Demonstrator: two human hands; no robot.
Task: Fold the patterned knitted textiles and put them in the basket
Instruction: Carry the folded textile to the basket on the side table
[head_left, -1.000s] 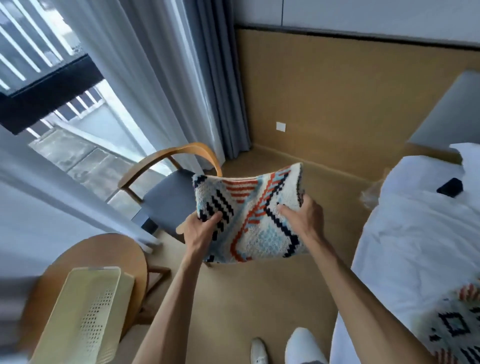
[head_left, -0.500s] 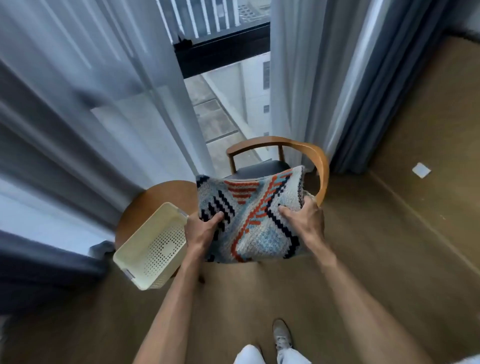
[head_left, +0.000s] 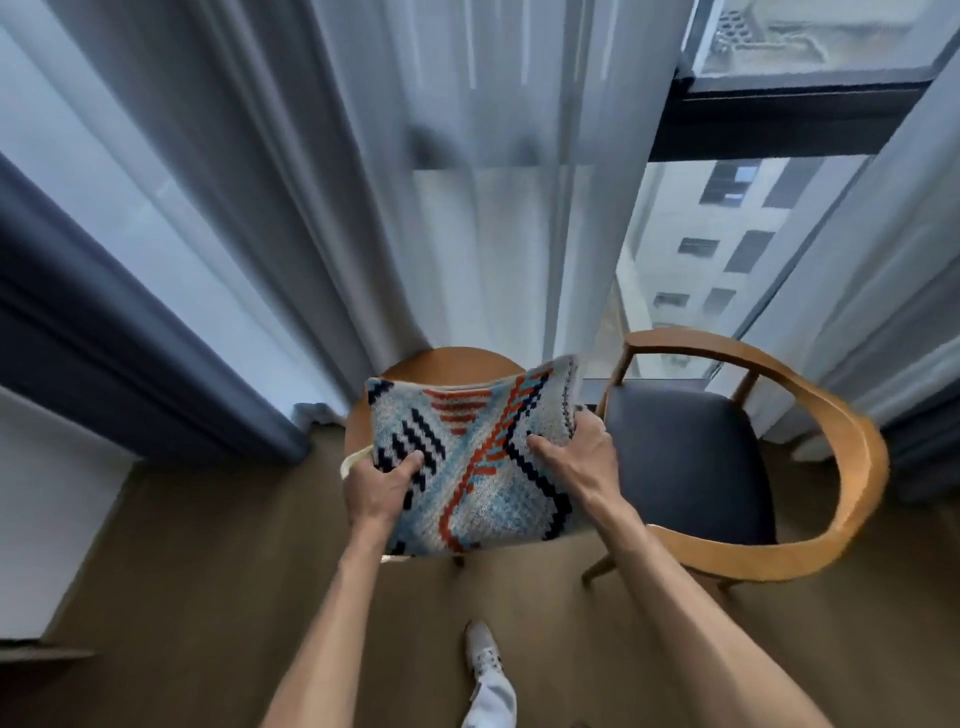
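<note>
Textile: the folded knitted textile (head_left: 470, 462) is held flat above the round wooden table (head_left: 452, 364), hiding nearly all of the basket.
Basket: only a cream rim corner (head_left: 352, 462) shows, at the textile's left edge; judged to lie directly beneath.
Hands: left hand (head_left: 376, 486) and right hand (head_left: 576, 454) each pinch a side, thumbs on top, fingers curled under; both equally near.
Long axis: left to right.
Material: soft, thick knit in blue, orange and black.
</note>
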